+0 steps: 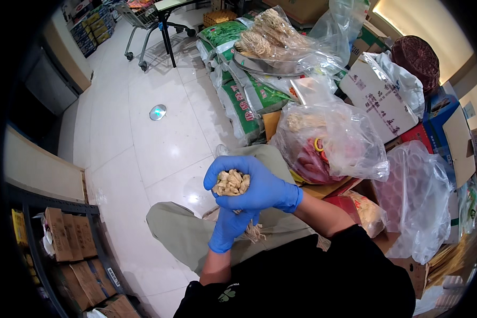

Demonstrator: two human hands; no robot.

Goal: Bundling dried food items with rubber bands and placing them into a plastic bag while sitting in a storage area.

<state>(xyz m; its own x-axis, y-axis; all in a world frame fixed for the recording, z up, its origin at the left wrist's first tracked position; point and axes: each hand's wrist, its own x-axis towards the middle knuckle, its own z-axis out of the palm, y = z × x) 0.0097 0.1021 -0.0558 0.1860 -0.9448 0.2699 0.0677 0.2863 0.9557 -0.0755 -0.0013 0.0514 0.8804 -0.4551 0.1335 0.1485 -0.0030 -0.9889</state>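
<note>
My right hand (254,185), in a blue glove, curls around the top of a bundle of pale, dried, strand-like food (232,183). The knobbly folded end of the bundle faces up between thumb and fingers. Just below, my left hand (231,230), gloved in the same blue, closes around the lower part of the bundle. Loose strand ends (255,232) hang out beside it, over my lap. Both hands are above my grey-green trousers (179,224); the middle of the bundle is mostly hidden by the gloves.
A clear plastic bag (353,135) with dried strands and yellow-handled scissors (318,144) sits to the right. Beyond are green sacks (238,99) and a metal basin (268,67) with bagged bundles. Boxes fill a shelf (26,222) at left; a shopping cart (137,18) stands behind.
</note>
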